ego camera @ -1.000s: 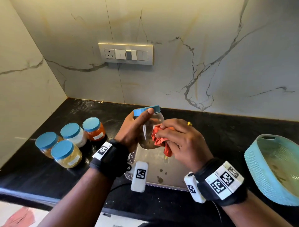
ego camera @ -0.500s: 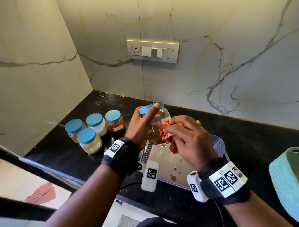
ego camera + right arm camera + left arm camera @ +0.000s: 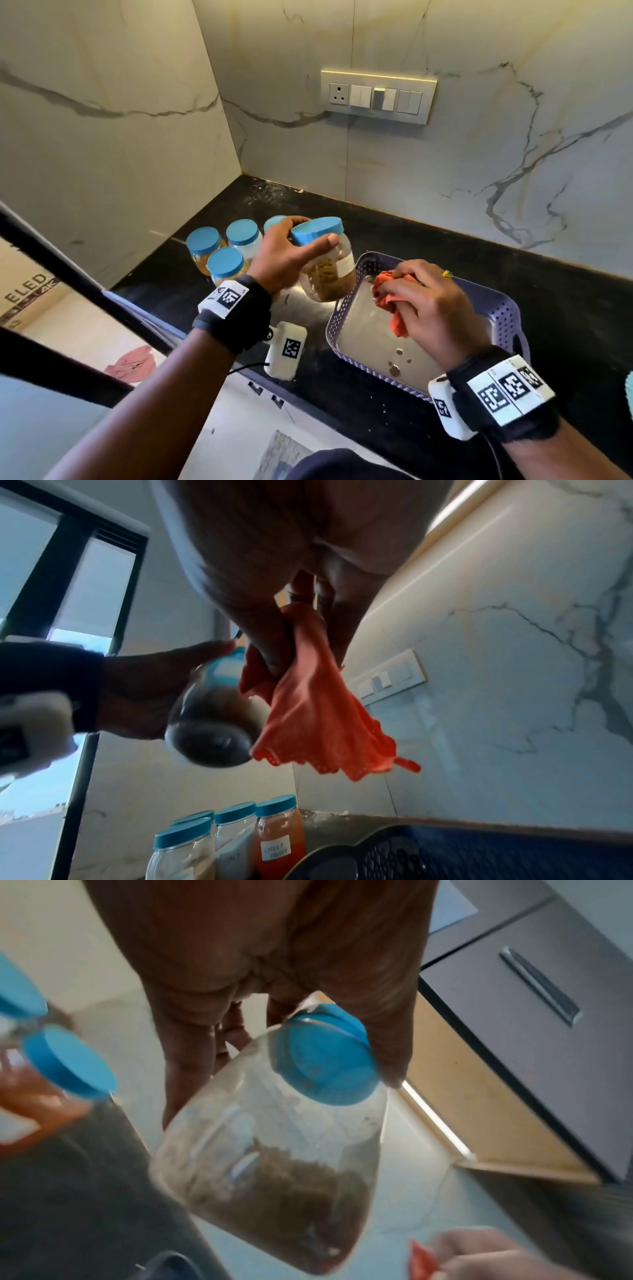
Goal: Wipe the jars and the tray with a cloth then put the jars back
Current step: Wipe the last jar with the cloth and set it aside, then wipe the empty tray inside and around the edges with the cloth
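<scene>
Left hand (image 3: pixel 284 255), centre of the head view: fingers and thumb curled round the neck and blue lid of a clear jar (image 3: pixel 327 267), held tilted in the air above the left edge of the tray (image 3: pixel 507 308). Right hand (image 3: pixel 428 308), lower right of centre: clenched on a bunched orange cloth (image 3: pixel 390 298) over the tray, clear of the jar. Four blue-lidded jars (image 3: pixel 226 262) stand grouped on the black counter (image 3: pixel 428 240), left of centre. Switch panel (image 3: pixel 378 96) on the marble wall above.
</scene>
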The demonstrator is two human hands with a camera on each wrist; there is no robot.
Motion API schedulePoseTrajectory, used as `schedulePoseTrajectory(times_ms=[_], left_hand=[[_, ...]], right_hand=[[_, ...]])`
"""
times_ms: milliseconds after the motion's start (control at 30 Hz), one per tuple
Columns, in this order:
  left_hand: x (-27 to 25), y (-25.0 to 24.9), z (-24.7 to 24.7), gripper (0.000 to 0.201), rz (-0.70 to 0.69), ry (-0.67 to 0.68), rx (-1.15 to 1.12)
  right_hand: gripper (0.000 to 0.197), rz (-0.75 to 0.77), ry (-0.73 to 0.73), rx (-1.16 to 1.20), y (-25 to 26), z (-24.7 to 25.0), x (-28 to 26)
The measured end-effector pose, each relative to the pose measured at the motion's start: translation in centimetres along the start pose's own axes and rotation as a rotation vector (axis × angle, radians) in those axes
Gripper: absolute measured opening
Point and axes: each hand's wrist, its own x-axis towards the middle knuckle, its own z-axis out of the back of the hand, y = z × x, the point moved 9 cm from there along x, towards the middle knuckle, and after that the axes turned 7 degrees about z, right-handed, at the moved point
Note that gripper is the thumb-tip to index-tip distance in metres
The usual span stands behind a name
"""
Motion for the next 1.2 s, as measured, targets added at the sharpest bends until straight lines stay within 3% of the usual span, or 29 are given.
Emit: schedulePoseTrajectory(times_ms=[200, 367, 600, 800, 1000, 1100, 1200], left_hand=[[1.9, 1.8, 4.8, 0.088, -0.196, -0.182, 0.875], [4.8, 4.8, 6.2, 0.088, -0.037, -0.133, 1.041], [6.7, 8.2, 4.8, 0.075, 0.043, -0.072, 1.219], [7.4, 9.3, 5.3, 0.073, 0.100, -0.065, 1.202], [6.8, 9.0, 5.9, 0.083, 0.156, -0.026, 1.187], [5.5, 6.8, 5.2, 0.079, 0.069, -0.123, 1.143], [3.8, 4.5, 1.8, 0.059, -0.144, -0.207, 0.974]], right_hand=[[0.028, -0.149, -0.004, 0.064, -2.3, -0.9, -1.8], [0.033, -0.226, 0.003, 0.124, -3.0, -1.2, -2.9], [0.037, -0.311, 0.064, 0.089, -4.0, -2.1, -4.5], [0.036, -0.344, 0.044, 0.086, -5.1, -2.1, -4.7], [0.034, -0.371, 0.034, 0.047, -6.1, -2.3, -5.2], [0.036, -0.426, -0.005, 0.072, -7.1, -1.9, -5.6], [0.040, -0.575, -0.114, 0.099, -9.3, -0.3, -7.0]])
